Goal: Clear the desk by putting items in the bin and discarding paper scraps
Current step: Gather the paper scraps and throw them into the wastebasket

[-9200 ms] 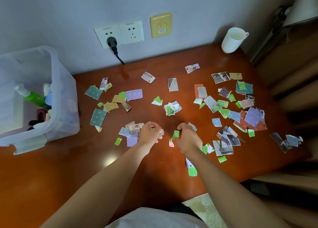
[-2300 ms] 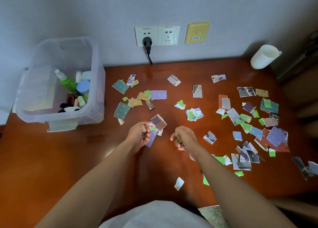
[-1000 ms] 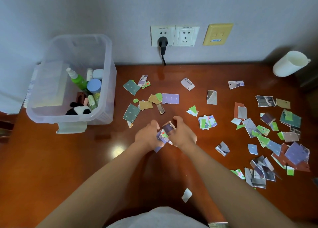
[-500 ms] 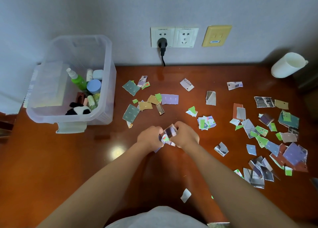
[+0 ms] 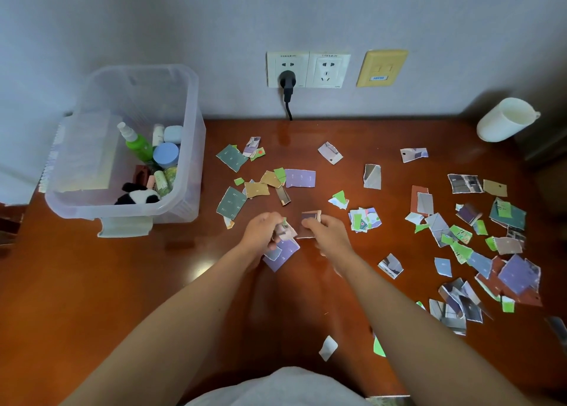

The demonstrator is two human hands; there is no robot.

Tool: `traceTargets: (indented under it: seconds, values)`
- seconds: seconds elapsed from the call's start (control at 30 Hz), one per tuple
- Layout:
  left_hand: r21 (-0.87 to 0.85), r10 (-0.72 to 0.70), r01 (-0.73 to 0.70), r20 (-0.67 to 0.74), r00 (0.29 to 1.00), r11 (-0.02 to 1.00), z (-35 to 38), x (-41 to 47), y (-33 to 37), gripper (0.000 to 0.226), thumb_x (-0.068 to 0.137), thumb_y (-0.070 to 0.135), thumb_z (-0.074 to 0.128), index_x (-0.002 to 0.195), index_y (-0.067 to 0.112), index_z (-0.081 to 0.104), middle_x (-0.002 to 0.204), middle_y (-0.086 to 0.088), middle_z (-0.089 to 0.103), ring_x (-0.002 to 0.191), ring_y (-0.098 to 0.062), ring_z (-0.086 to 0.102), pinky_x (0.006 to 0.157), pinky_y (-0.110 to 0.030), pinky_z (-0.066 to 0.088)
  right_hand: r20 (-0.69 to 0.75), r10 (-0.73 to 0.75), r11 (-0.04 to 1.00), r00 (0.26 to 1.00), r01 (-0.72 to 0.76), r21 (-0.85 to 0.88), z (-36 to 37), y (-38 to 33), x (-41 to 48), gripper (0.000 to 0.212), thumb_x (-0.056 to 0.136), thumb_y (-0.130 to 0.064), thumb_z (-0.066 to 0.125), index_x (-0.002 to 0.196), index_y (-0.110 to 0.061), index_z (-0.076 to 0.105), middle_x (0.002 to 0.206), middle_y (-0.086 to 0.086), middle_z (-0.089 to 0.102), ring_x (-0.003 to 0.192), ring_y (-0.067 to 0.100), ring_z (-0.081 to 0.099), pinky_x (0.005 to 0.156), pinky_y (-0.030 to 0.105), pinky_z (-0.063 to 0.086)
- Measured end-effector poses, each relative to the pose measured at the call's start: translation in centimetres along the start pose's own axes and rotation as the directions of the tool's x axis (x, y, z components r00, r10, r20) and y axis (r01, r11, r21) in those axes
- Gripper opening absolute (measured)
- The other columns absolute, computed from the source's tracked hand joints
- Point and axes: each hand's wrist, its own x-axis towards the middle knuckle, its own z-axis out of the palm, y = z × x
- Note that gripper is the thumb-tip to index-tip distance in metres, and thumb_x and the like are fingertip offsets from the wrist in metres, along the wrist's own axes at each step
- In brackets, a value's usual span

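Note:
Torn coloured paper scraps [image 5: 299,178] lie scattered over the brown desk [image 5: 92,298], thickest on the right [image 5: 518,273]. My left hand [image 5: 260,232] grips a bunch of gathered scraps [image 5: 280,250], purple ones hanging below it. Just to its right, my right hand [image 5: 329,232] pinches a small dark scrap [image 5: 310,218]. The two hands are close together at the desk's middle. A clear plastic bin [image 5: 181,191] stands at the back left, holding a green spray bottle, jars and a panda toy.
A white cup [image 5: 503,120] stands at the back right corner. Wall sockets with a black plug [image 5: 287,82] and cable sit above the desk's back edge. A white scrap [image 5: 328,348] and a green one [image 5: 379,347] lie near the front edge.
My hands have drawn slightly apart. The right hand now holds one dark scrap by itself, while the left keeps the bunch. The view barely shifted.

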Motion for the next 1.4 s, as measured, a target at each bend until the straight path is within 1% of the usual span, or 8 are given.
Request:
traceTargets:
  seconds: [0.2, 0.33, 0.5, 0.63, 0.77, 0.93, 1.2, 1.4]
  values:
    - [-0.454, -0.190, 0.214, 0.098, 0.977, 0.865, -1.4, -0.9, 0.7, 0.020, 0.084, 0.002, 0.039, 0.099, 0.000, 0.052, 0.092, -0.011, 0.065, 0.068, -0.017, 0.071, 0.055, -0.023, 0.056, 0.111, 0.238, 0.905, 0.965, -0.262, 0.335, 0.5, -0.9, -0.6, 0.008, 0.077, -0.001, 0.045, 0.076, -0.009, 0.048, 0.067, 0.009, 0.052, 0.049, 0.017, 0.042, 0.042, 0.021, 0.026]
    - [-0.415, -0.169, 0.162, 0.020, 0.985, 0.895, -2.0, -0.7, 0.2, 0.013, 0.084, -0.004, 0.037, 0.083, 0.002, 0.048, 0.075, -0.010, 0.055, 0.055, -0.017, 0.062, 0.054, -0.026, 0.056, 0.166, 0.257, 0.893, 0.952, -0.299, 0.335, 1.1, -0.8, -0.7, 0.022, 0.077, 0.007, 0.034, 0.080, -0.009, 0.049, 0.072, 0.009, 0.056, 0.054, 0.021, 0.058, 0.048, 0.023, 0.040]
    - [-0.140, -0.136, 0.131, -0.031, 0.990, 0.981, -2.6, -0.7, -0.3, 0.024, 0.085, -0.003, 0.034, 0.083, 0.012, 0.052, 0.066, -0.005, 0.044, 0.051, -0.016, 0.040, 0.047, -0.019, 0.033, 0.164, 0.196, 0.973, 0.967, -0.212, 0.089, 1.9, -0.5, -0.5, 0.033, 0.084, 0.001, 0.036, 0.105, -0.013, 0.057, 0.071, 0.006, 0.048, 0.050, 0.014, 0.043, 0.045, 0.018, 0.032]
    - [0.199, 0.052, -0.045, -0.031, 0.998, 0.979, -3.3, -0.6, -1.3, 0.009, 0.088, 0.009, 0.056, 0.086, 0.016, 0.062, 0.073, -0.003, 0.048, 0.053, -0.015, 0.042, 0.042, -0.019, 0.034, 0.191, 0.030, 0.979, 0.981, 0.009, -0.202, 2.5, 0.3, 0.1, 0.014, 0.085, -0.004, 0.053, 0.085, -0.017, 0.052, 0.071, 0.001, 0.044, 0.054, 0.016, 0.035, 0.047, 0.026, 0.031]
    - [0.677, 0.196, -0.225, 0.121, 0.973, 0.701, -4.3, -0.8, -2.0, 0.031, 0.074, 0.018, 0.071, 0.102, 0.025, 0.060, 0.078, 0.000, 0.056, 0.066, -0.019, 0.055, 0.047, -0.025, 0.045, 0.339, -0.087, 0.659, 0.937, 0.310, -0.686, 2.6, 0.6, 0.1, 0.032, 0.081, -0.012, 0.059, 0.101, -0.036, 0.049, 0.092, -0.009, 0.051, 0.078, 0.017, 0.053, 0.064, 0.029, 0.042]
    - [0.876, 0.203, -0.248, 0.177, 0.963, 0.414, -4.4, -0.9, -1.8, 0.032, 0.072, 0.028, 0.073, 0.094, 0.028, 0.050, 0.084, 0.006, 0.058, 0.079, -0.021, 0.055, 0.061, -0.029, 0.038, 0.415, -0.122, 0.436, 0.902, 0.424, -0.794, 2.9, 1.0, 0.3, 0.036, 0.089, -0.024, 0.059, 0.119, -0.039, 0.046, 0.114, -0.004, 0.049, 0.100, 0.026, 0.059, 0.070, 0.029, 0.039]
    - [0.892, 0.224, -0.235, 0.156, 0.962, 0.386, -4.3, -0.7, -1.8, 0.023, 0.074, 0.032, 0.072, 0.077, 0.026, 0.050, 0.080, 0.007, 0.058, 0.077, -0.018, 0.053, 0.057, -0.026, 0.033, 0.382, -0.179, 0.340, 0.907, 0.422, -0.841, 3.3, 0.5, 0.6, 0.018, 0.090, -0.031, 0.058, 0.103, -0.024, 0.050, 0.109, 0.001, 0.047, 0.086, 0.029, 0.059, 0.064, 0.032, 0.045]
    - [0.714, 0.191, -0.218, 0.120, 0.974, 0.666, -4.4, -0.6, -2.3, 0.019, 0.082, 0.030, 0.067, 0.079, 0.020, 0.052, 0.069, 0.002, 0.054, 0.057, -0.020, 0.054, 0.040, -0.023, 0.043, 0.286, -0.089, 0.515, 0.954, 0.290, -0.806, 2.0, 0.4, 0.5, 0.024, 0.078, -0.020, 0.066, 0.073, -0.025, 0.043, 0.076, -0.010, 0.050, 0.071, 0.019, 0.051, 0.054, 0.024, 0.034]
